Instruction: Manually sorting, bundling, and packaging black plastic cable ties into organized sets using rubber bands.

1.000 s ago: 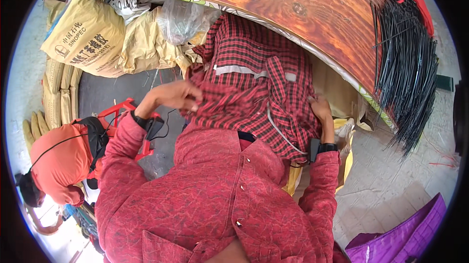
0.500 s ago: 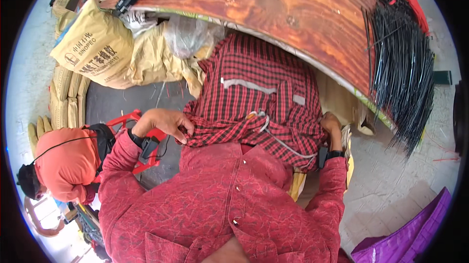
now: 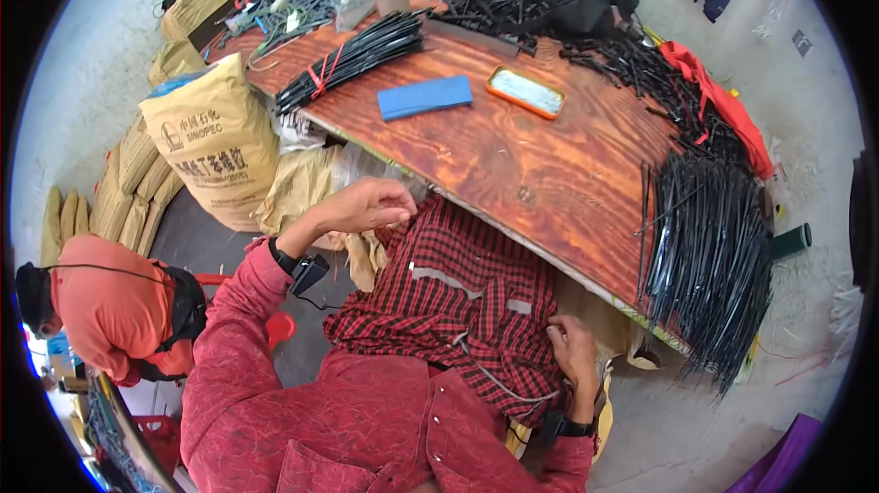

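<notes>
A red-and-black checked cloth (image 3: 439, 264), worn like an apron with a grey strip and a light cord, covers my lap below the table edge. My left hand (image 3: 371, 205) is lifted over its upper left side, near the table's edge. Its fingers are loosely bent, and no object shows in them. Beside the cloth's right edge, my right hand (image 3: 572, 346) rests with its fingers loosely stretched against the fabric. Dark bands with small devices sit on both wrists.
On the wooden table (image 3: 494, 163) lie a tied bundle of black strips (image 3: 352, 58), a blue block (image 3: 425, 97), an orange-rimmed tin (image 3: 526, 92) and a pile of black strands (image 3: 710, 255). A paper sack (image 3: 215, 145) stands left. A person in orange (image 3: 114, 301) sits nearby.
The view has tilted up, showing more of the table. My left hand has let go of the checked cloth's edge and risen toward the table. The right hand stays beside the cloth.
</notes>
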Demonstrator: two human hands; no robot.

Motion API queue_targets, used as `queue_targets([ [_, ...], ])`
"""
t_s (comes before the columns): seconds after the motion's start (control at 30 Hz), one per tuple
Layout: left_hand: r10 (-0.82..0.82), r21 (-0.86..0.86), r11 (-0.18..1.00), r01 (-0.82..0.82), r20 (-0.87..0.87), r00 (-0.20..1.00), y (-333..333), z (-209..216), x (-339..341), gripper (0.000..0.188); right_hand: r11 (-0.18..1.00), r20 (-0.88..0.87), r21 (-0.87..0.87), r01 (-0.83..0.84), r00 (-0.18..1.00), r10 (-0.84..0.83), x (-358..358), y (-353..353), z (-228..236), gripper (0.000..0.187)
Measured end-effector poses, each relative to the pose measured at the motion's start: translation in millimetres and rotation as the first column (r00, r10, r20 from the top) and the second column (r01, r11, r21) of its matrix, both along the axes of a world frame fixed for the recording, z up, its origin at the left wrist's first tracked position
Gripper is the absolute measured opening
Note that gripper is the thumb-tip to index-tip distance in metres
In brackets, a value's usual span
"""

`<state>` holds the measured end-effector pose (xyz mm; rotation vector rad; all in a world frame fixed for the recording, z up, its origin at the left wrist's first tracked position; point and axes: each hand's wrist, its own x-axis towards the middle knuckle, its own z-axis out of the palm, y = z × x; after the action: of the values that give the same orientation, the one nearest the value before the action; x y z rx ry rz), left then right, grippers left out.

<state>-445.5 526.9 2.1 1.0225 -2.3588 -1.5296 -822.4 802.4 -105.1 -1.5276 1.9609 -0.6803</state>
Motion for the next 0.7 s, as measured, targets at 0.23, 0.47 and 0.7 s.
queue_targets([
  [0.23,-0.124,-0.467,0.88,0.083,-0.058,0.991,-41.4,26.2,-94.8,0.015,0.989,0.158,-0.146,-0.008,0.987,0.031,4.7,-7.5,43.0,0.018],
  [0.47,-0.362,-0.381,0.869,0.316,-0.055,0.931,-17.2,29.8,-197.6,0.015,0.977,0.21,-0.196,0.079,0.977,-0.036,-3.3,7.8,61.6,0.016],
  [0.7,-0.407,-0.347,0.865,0.362,-0.065,0.911,31.0,38.8,-307.1,0.018,0.965,0.208,-0.161,0.209,0.962,-0.174,-11.9,55.1,80.6,0.017],
])
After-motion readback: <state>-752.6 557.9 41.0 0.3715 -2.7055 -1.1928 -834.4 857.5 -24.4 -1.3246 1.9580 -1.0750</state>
